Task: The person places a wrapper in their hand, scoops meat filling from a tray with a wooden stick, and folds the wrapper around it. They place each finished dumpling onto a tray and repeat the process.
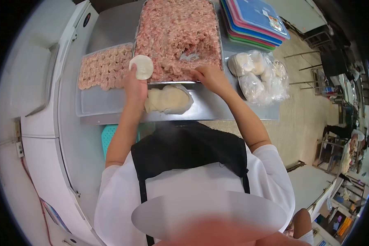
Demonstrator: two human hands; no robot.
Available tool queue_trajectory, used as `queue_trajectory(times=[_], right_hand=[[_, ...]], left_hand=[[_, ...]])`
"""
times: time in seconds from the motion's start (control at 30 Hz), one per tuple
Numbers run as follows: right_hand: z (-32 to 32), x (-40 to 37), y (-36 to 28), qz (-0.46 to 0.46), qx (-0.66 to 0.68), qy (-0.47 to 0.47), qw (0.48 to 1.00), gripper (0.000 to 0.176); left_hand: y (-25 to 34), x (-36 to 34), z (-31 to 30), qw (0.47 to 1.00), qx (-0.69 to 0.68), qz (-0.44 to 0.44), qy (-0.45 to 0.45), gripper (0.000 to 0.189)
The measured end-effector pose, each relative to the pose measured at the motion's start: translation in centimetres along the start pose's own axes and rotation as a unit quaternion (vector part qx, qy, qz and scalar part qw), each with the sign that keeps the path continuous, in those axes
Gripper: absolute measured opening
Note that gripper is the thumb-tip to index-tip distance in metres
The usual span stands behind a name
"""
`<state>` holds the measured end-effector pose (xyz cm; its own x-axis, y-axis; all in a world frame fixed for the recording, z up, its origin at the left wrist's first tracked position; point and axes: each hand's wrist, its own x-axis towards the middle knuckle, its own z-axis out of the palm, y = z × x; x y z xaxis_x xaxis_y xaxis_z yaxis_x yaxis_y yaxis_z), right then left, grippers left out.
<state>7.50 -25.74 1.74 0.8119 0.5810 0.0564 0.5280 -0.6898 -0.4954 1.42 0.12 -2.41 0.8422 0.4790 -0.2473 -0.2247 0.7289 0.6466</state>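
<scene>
Head view. Left hand [135,88]: fingers grasping one round dough wrapper [141,67], raised above the tabletop [217,111]. Right hand [211,78]: fingers curled into the minced meat [176,33] at the tray's near edge; grip cannot be told. Wrapper stack [170,99] between the hands. Filled dumplings [104,71] lie left.

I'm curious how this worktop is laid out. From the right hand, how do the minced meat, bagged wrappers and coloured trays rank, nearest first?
1. Minced meat: the right hand touches its near edge.
2. Bagged wrappers: just to its right.
3. Coloured trays: far right corner.
</scene>
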Motion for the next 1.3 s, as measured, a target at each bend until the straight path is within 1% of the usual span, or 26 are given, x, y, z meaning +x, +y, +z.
queue_trajectory(times=[0.07, 0.13, 0.17, 0.23, 0.27, 0.37, 0.4, 0.47, 0.57, 0.6, 0.67, 0.7, 0.73, 0.77, 0.83, 0.87, 0.93, 0.97, 1.03, 1.07, 1.1, 1.17, 1.2, 1.23, 1.27, 1.3], right_hand=[[0.0, -0.5, -0.2, 0.033, 0.148, -0.024, 0.988, 0.033], [-0.7, -0.6, -1.4, 0.05, 0.161, 0.022, 0.985, 0.031], [-1.2, -0.5, -2.1, 0.058, 0.167, 0.045, 0.983, 0.031], [-2.1, -0.1, -3.3, 0.083, 0.187, 0.046, 0.978, 0.03], [-2.3, -0.1, -3.6, 0.095, 0.196, 0.047, 0.975, 0.03], [1.6, -0.3, -1.4, -0.023, 0.163, 0.127, 0.978, 0.031], [0.8, -0.6, -1.7, -0.009, 0.124, 0.102, 0.987, 0.03], [-2.8, -1.7, -2.7, 0.019, 0.046, 0.052, 0.997, 0.029], [-7.2, -3.3, -5.2, 0.079, -0.144, 0.005, 0.986, 0.025], [-7.5, -3.4, -6.2, 0.087, -0.138, 0.031, 0.986, 0.02], [-5.0, -3.0, -5.7, 0.013, -0.097, 0.102, 0.99, 0.021], [-3.5, -2.9, -4.8, -0.025, -0.074, 0.137, 0.987, 0.021], [-3.2, -2.3, -4.6, -0.068, -0.045, 0.128, 0.988, 0.022], [-3.8, -2.7, -4.1, -0.03, -0.095, 0.085, 0.991, 0.023], [-7.8, -3.0, -6.1, 0.039, -0.194, -0.006, 0.98, 0.026], [-7.8, -3.2, -6.4, 0.007, -0.19, 0.024, 0.981, 0.023], [-7.2, -3.4, -7.1, -0.059, -0.181, 0.083, 0.978, 0.018], [-6.7, -3.2, -6.7, -0.063, -0.162, 0.083, 0.981, 0.018], [-5.9, -2.6, -5.3, -0.074, -0.126, 0.083, 0.986, 0.019], [-6.7, -2.5, -4.4, -0.091, -0.097, 0.081, 0.988, 0.024], [-7.6, -2.6, -4.0, -0.053, -0.021, 0.071, 0.996, 0.026], [-9.2, -2.9, -3.1, 0.029, 0.128, 0.049, 0.99, 0.031], [-9.4, -3.1, -2.7, 0.051, 0.164, 0.057, 0.983, 0.035], [-9.8, -3.5, -2.5, 0.063, 0.205, 0.018, 0.977, 0.035], [-10.4, -3.7, -2.4, 0.074, 0.245, -0.022, 0.967, 0.035], [-10.9, -4.0, -2.4, 0.083, 0.284, -0.064, 0.953, 0.035]], left_hand=[[-0.9, 0.3, 0.8, 0.999, -0.003, -0.035, -0.03, 0.03], [-1.7, 0.7, 2.2, 0.995, 0.007, -0.078, -0.056, 0.031], [-1.9, 0.5, 3.2, 0.992, -0.01, -0.109, -0.064, 0.033], [-1.2, -0.9, 7.6, 0.981, -0.048, -0.167, -0.082, 0.038], [-1.6, -0.8, 8.7, 0.982, -0.058, -0.141, -0.112, 0.05], [-0.5, -0.3, 10.9, 0.959, -0.151, -0.223, -0.091, 0.059], [-0.4, 0.0, 10.7, 0.958, -0.154, -0.226, -0.085, 0.064], [-0.6, 0.9, 10.0, 0.957, -0.158, -0.23, -0.074, 0.072], [-1.8, 2.6, 8.8, 0.976, -0.118, -0.164, -0.083, 0.076], [-1.6, 2.3, 9.0, 0.971, -0.126, -0.183, -0.092, 0.076], [-0.9, 2.0, 9.5, 0.959, -0.143, -0.217, -0.11, 0.078], [-0.2, 1.3, 10.2, 0.961, -0.13, -0.222, -0.099, 0.077], [0.5, 0.1, 11.2, 0.963, -0.116, -0.226, -0.089, 0.077], [0.8, -0.7, 11.8, 0.965, -0.104, -0.229, -0.078, 0.076], [0.5, -0.4, 11.2, 0.973, -0.08, -0.212, -0.046, 0.074], [0.2, -0.4, 10.9, 0.976, -0.063, -0.209, -0.028, 0.073], [-0.1, -0.9, 11.6, 0.975, -0.088, -0.186, -0.08, 0.069], [-0.3, -1.0, 11.9, 0.974, -0.101, -0.173, -0.106, 0.067], [-0.9, -0.6, 11.7, 0.975, -0.135, -0.168, -0.057, 0.064], [-1.0, -0.4, 11.6, 0.974, -0.155, -0.161, -0.032, 0.063], [-0.6, -0.7, 11.6, 0.973, -0.146, -0.155, -0.086, 0.06], [0.1, -1.8, 11.3, 0.962, -0.124, -0.145, -0.194, 0.059], [0.2, -2.2, 11.2, 0.964, 0.004, -0.095, -0.25, 0.061], [0.3, -2.5, 10.9, 0.944, 0.132, -0.044, -0.299, 0.065], [0.2, -2.9, 10.7, 0.904, 0.258, 0.007, -0.34, 0.071], [0.5, -3.3, 11.0, 0.874, 0.323, 0.067, -0.358, 0.068]])
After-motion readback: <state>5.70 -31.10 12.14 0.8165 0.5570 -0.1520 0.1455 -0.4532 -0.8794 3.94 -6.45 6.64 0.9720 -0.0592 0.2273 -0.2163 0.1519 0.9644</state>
